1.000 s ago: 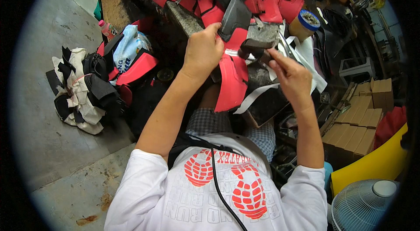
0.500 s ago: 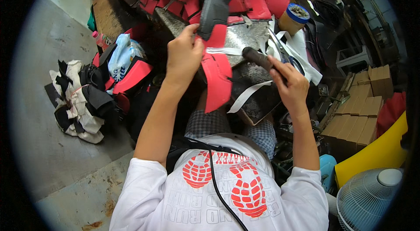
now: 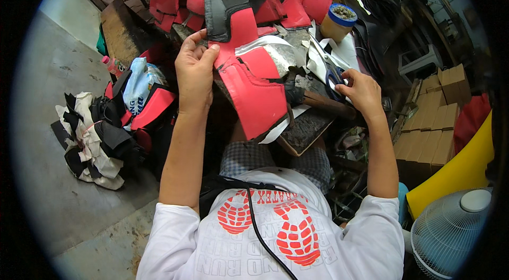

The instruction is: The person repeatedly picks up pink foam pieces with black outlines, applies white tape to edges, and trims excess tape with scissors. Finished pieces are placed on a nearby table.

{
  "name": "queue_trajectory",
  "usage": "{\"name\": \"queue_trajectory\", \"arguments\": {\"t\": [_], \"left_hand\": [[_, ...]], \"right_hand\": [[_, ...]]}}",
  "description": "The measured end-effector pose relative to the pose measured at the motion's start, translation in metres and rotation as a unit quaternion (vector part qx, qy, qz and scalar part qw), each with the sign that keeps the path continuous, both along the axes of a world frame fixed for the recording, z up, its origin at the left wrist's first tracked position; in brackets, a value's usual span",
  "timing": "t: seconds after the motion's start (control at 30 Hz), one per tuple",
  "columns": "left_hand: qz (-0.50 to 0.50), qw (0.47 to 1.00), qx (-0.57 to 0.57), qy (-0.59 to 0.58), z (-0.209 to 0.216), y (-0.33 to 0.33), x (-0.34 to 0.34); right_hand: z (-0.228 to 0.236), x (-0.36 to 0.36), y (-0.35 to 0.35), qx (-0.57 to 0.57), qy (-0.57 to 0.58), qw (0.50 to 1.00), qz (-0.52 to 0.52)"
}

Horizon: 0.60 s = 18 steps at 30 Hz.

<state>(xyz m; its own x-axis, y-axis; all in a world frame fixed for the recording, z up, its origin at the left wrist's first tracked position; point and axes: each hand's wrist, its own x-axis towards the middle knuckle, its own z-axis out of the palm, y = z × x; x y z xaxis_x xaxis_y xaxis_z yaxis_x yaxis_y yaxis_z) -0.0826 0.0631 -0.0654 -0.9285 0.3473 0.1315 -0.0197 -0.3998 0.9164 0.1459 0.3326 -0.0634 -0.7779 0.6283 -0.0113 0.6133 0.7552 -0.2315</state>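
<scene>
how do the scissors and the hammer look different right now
The scissors have silver blades and dark blue handles, while the hammer has a brown handle and a dark head. The scissors' blades point away from the person; the hammer's handle runs crosswise. The right hand has its fingers at the scissors' handles but does not grip the hammer. Both are to the right of the red-and-black piece.
</scene>
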Motion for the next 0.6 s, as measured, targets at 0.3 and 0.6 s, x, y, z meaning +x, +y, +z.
{"name": "queue_trajectory", "arguments": {"t": [0.3,0.6], "left_hand": [[-0.014,0.999,0.003,-0.029,-0.005,0.001,0.002],[-0.031,0.998,0.032,-0.049,-0.004,0.019,0.02]], "right_hand": [[0.016,0.016,-0.025,-0.471,0.299,0.83,0.004],[0.015,0.019,-0.087,-0.552,0.158,0.817,0.054]]}}
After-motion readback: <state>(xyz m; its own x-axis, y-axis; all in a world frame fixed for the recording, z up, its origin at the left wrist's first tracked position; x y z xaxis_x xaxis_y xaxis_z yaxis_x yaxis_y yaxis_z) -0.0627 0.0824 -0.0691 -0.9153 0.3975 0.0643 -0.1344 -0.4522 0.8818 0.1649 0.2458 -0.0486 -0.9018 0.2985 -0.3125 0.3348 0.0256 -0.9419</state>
